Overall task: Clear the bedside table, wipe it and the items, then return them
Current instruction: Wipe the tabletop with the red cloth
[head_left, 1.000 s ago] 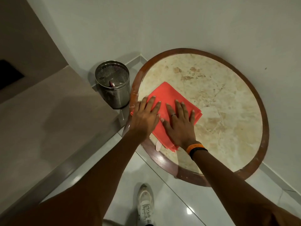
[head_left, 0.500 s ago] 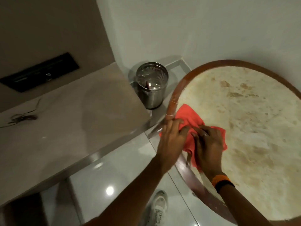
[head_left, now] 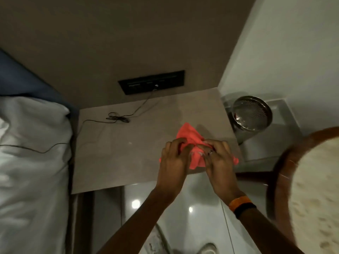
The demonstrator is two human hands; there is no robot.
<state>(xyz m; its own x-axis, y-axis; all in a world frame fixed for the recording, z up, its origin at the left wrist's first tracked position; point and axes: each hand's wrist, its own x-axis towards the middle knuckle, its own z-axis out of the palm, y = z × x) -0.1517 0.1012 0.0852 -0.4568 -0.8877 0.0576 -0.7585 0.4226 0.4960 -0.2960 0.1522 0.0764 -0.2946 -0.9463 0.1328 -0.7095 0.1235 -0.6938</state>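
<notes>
A crumpled coral-red cloth [head_left: 189, 137] is held above the right part of the beige bedside table [head_left: 128, 153]. My left hand [head_left: 173, 158] grips its left side with curled fingers. My right hand [head_left: 218, 158], wearing a ring and an orange and black wristband, grips its right side. Part of the cloth is hidden behind both hands. A thin black cable [head_left: 117, 118] lies coiled on the table's back part and runs up to a black wall socket panel [head_left: 151, 81].
A round marble-topped table with a brown wooden rim [head_left: 278, 180] fills the lower right. A steel mesh bin [head_left: 250, 114] stands on the floor in the corner between both tables. A bed with white bedding [head_left: 33, 162] borders the left. Glossy floor tiles [head_left: 183, 208] lie below.
Both hands lifted the cloth off the round table and carried it left over the bedside table, bunching it up. The view swung left, bringing the bed and socket panel into sight.
</notes>
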